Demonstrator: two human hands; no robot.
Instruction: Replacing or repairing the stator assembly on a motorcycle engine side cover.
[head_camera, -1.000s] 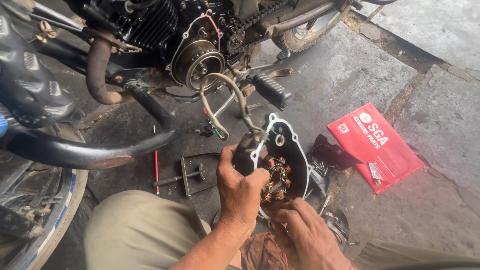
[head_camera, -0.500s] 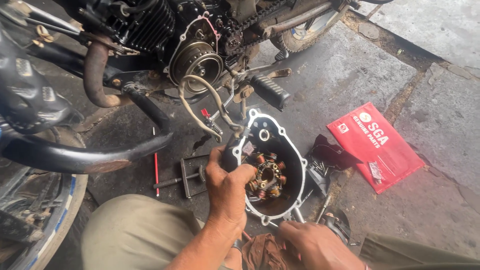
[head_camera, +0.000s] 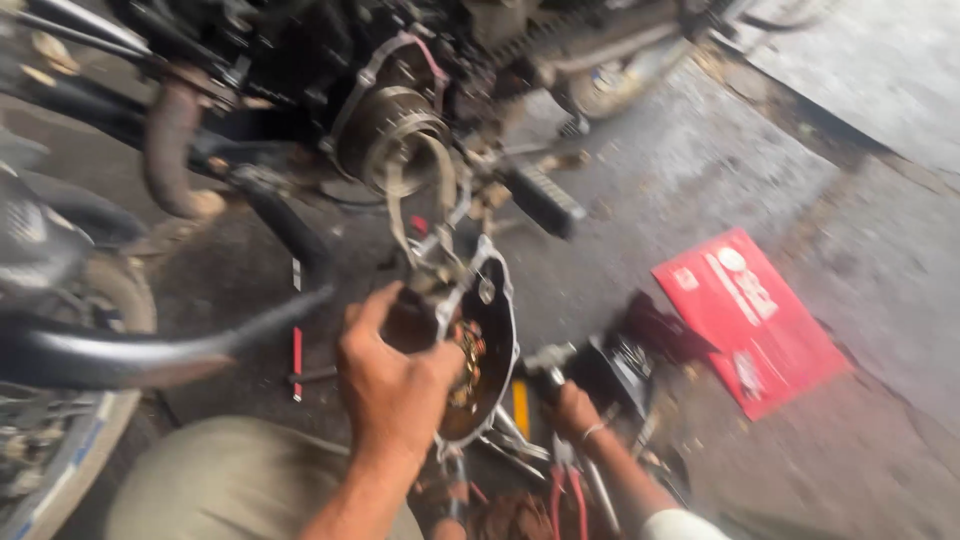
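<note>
My left hand (head_camera: 392, 378) grips a black engine side cover (head_camera: 488, 350) with copper coil windings inside, holding it up edge-on in front of a motorbike engine (head_camera: 395, 135). A bundle of wires (head_camera: 425, 215) runs from the cover up to the engine's round metal rotor. My right hand (head_camera: 572, 408) is low on the ground, fingers closed around the handle of a tool (head_camera: 540, 365) among other tools. The frame is blurred, so the tool's kind is unclear.
A red flat package (head_camera: 750, 320) lies on the concrete floor to the right. A black footpeg (head_camera: 545, 203) sticks out from the bike. A bike wheel (head_camera: 60, 420) stands at the left, and my trouser leg (head_camera: 225, 480) is at the bottom. A red-handled screwdriver (head_camera: 297, 362) and pliers (head_camera: 568, 495) lie on the floor.
My left hand has turned the cover from face-on to edge-on and lifted it toward the engine. My right hand moved off the cover, down to a tool on the floor.
</note>
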